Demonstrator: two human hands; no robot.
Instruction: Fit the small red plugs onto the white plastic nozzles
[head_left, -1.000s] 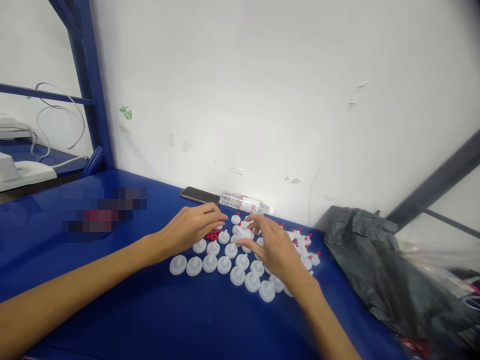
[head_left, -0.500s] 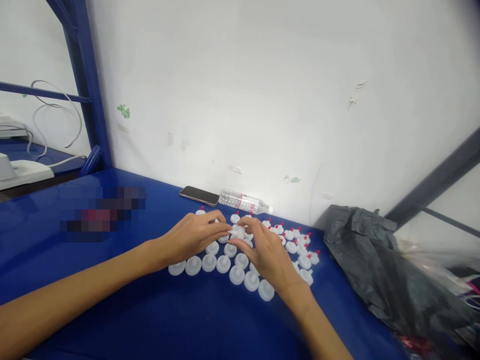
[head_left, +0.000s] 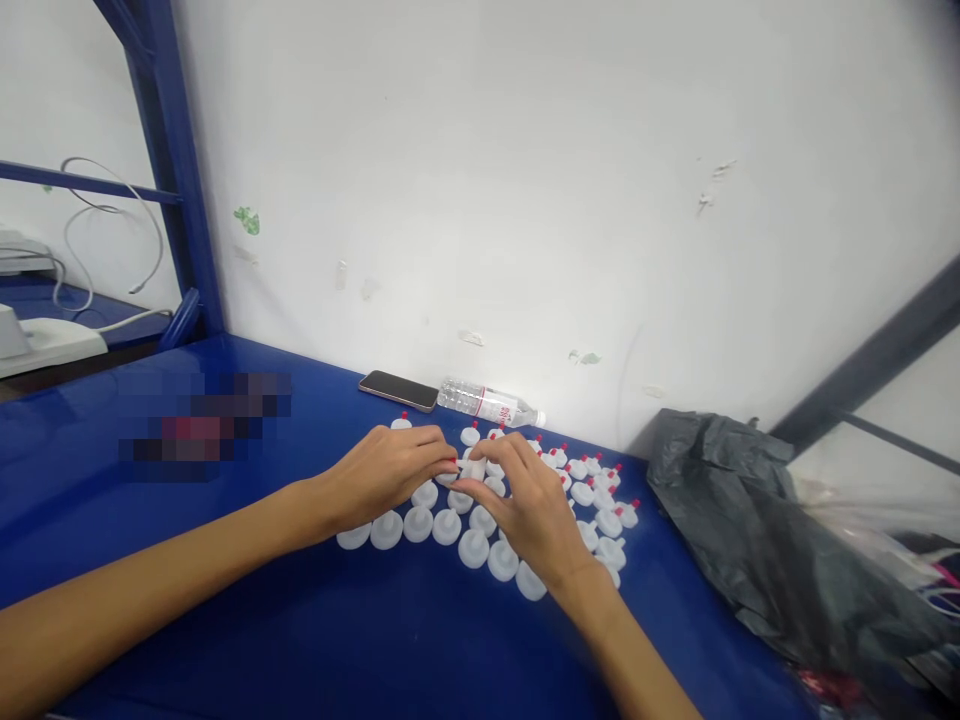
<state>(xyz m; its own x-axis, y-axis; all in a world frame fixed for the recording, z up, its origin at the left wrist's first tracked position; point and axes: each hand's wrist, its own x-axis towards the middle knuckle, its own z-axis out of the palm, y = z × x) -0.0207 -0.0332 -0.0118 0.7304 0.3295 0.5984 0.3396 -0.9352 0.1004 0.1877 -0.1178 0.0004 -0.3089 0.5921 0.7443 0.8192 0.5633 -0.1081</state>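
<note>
One white spouted cap (head_left: pixel 475 468), its long axis near level and spout pointing left, is held above a blue table (head_left: pixel 337 640); the right hand (head_left: pixel 531 500) pinches its base, the left hand (head_left: pixel 397 468) one red tip (head_left: pixel 453 461). Overlapping caps (head_left: pixel 447 527) surround them, uncountable; beyond lie one phone (head_left: pixel 398 390), one bottle (head_left: pixel 489 402).

Hands (head_left: pixel 534 500) pinching white cap (head_left: pixel 474 468), red tip (head_left: pixel 453 461)

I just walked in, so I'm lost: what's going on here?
A person's right hand holds a white cap, while the left hand pinches a small red tip at its narrow end. Other white caps stand on the blue table, some red-tipped, others bare. A phone and bottle lie behind, by the wall.
</note>
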